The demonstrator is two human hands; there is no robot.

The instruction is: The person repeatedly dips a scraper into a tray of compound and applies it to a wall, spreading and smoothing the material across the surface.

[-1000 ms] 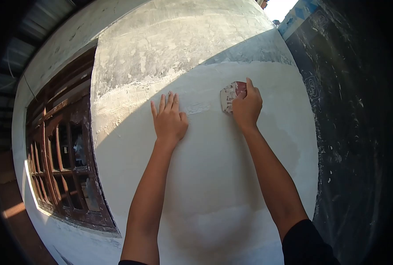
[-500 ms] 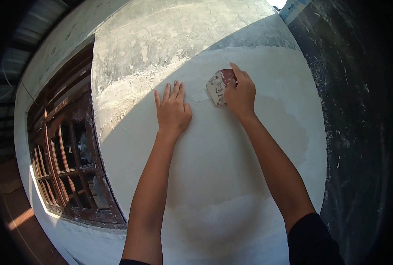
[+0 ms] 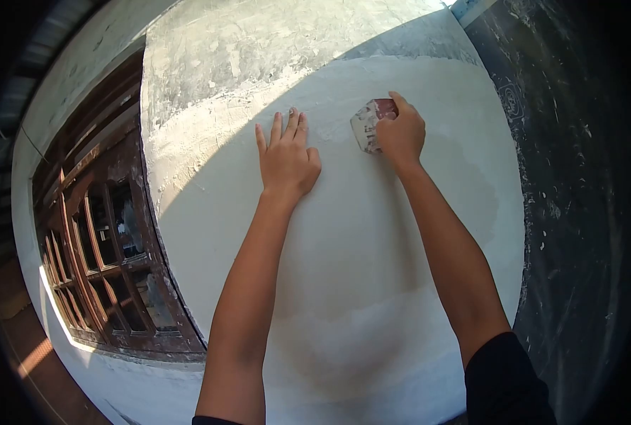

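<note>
My right hand (image 3: 402, 134) grips a dark red putty scraper (image 3: 365, 127), its face smeared with whitish putty, against the wall (image 3: 344, 234). The fingers wrap over the scraper's right part and hide some of it. To its left, my left hand (image 3: 290, 161) lies flat on the wall with the fingers spread, holding nothing. Around both hands the surface is pale and smooth, with damp-looking darker patches. Higher up, rough grey plaster (image 3: 237, 42) shows above the smooth coat.
A brown wooden window (image 3: 110, 241) with glass panes is set in the wall at left. At right a dark, marked wall (image 3: 570, 212) meets the pale one. Sunlight crosses the upper left, and corrugated roofing (image 3: 60, 32) shows at the far upper left.
My right hand has slid the scraper rightward along the wall. My left hand has also shifted slightly right, still spread flat. The whole view has tilted down a little.
</note>
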